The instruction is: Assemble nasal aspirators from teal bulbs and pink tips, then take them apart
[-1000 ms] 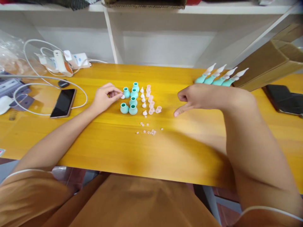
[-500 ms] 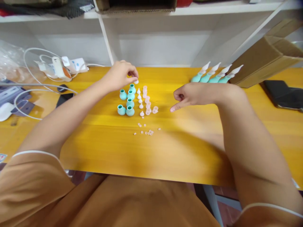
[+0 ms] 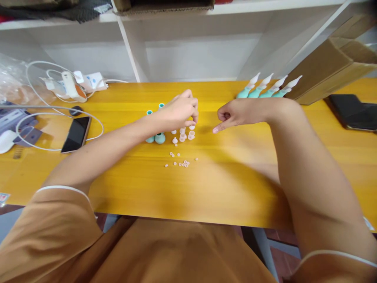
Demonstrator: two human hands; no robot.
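My left hand (image 3: 184, 112) reaches over the rows of small parts, its thumb and fingertips pinching a small white plastic piece (image 3: 192, 127). Beneath and beside it stand several teal bulbs (image 3: 160, 138), partly hidden by my forearm. White pointed pieces (image 3: 174, 140) and pale pink collars (image 3: 191, 135) sit just right of the bulbs, some covered by the hand. Nearer me lie several tiny pink rings (image 3: 185, 163). To the right, my right hand (image 3: 235, 114) is loosely curled with the thumb stretched apart from the fingers. Nothing shows in it.
Several teal bulbs with long white tips (image 3: 260, 89) lean in a row at the back right, beside a cardboard box (image 3: 321, 70). Dark phones (image 3: 353, 112) lie at far right. Another phone (image 3: 76, 134), cables and chargers (image 3: 73, 86) occupy the left; white shelving (image 3: 203, 59) stands behind.
My left hand has moved right, from above the teal bulbs to above the pink collars, carrying the small white piece. My right hand has barely moved. The view has shifted slightly.
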